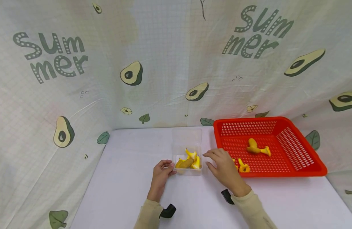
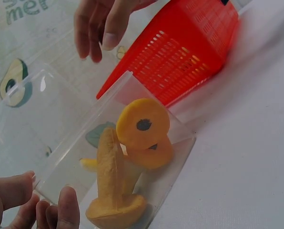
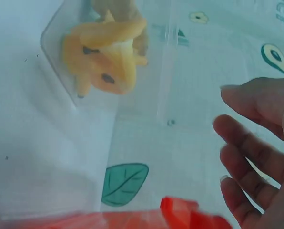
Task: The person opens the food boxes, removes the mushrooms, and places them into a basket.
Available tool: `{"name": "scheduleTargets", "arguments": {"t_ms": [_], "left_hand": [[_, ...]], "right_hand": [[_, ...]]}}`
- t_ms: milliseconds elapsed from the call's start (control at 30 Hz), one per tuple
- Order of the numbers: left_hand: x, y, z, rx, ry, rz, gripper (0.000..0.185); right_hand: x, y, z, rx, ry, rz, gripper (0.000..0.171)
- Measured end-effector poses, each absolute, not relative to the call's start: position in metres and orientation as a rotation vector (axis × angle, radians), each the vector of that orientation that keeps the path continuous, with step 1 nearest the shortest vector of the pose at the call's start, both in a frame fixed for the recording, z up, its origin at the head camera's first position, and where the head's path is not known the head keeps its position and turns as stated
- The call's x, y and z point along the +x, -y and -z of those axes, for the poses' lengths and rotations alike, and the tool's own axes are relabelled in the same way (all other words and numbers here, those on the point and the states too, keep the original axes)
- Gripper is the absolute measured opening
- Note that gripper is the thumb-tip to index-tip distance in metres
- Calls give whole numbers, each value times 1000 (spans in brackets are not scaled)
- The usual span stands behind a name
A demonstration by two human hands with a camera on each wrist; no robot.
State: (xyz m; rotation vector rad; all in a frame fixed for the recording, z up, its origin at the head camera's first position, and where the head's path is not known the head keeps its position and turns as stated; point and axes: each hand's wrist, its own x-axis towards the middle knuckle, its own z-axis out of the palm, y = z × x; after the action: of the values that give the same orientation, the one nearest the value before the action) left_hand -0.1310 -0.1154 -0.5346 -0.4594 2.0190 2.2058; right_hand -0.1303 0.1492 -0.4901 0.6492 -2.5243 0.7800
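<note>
A clear plastic box [image 1: 188,172] with its lid [image 1: 187,136] folded back stands on the table, holding several yellow and tan toy mushrooms [image 2: 144,123]. My left hand [image 1: 161,178] is at the box's left side, thumb and bent fingers gripping its edge. Between the box and the red basket [image 1: 296,174], my right hand [image 1: 225,168] hovers with relaxed, spread fingers and nothing in them. More toy mushrooms [image 1: 253,147] lie in the basket, and a few yellow ones [image 1: 244,166] near its front-left corner are partly hidden behind my right hand.
A white cloth covers the table [image 1: 121,190]. Behind it hangs a curtain [image 1: 164,47] printed with avocados and lettering. The basket's raised left wall stands close to my right hand. Black pieces [image 1: 168,211] are attached near both wrists.
</note>
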Motion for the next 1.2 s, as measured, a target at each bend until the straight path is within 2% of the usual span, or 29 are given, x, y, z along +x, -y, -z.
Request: {"name": "scheduleTargets", "arguments": {"t_ms": [567, 800, 1200], "left_hand": [[-131, 116, 534, -474, -1989, -2223, 28], [-132, 117, 535, -468, -1985, -2226, 27], [-130, 116, 537, -469, -1991, -2219, 29]], "right_hand": [[-152, -114, 490, 774, 2660, -676, 37], [-161, -106, 496, 724, 2723, -574, 29], [-169, -91, 499, 603, 2846, -450, 25]]}}
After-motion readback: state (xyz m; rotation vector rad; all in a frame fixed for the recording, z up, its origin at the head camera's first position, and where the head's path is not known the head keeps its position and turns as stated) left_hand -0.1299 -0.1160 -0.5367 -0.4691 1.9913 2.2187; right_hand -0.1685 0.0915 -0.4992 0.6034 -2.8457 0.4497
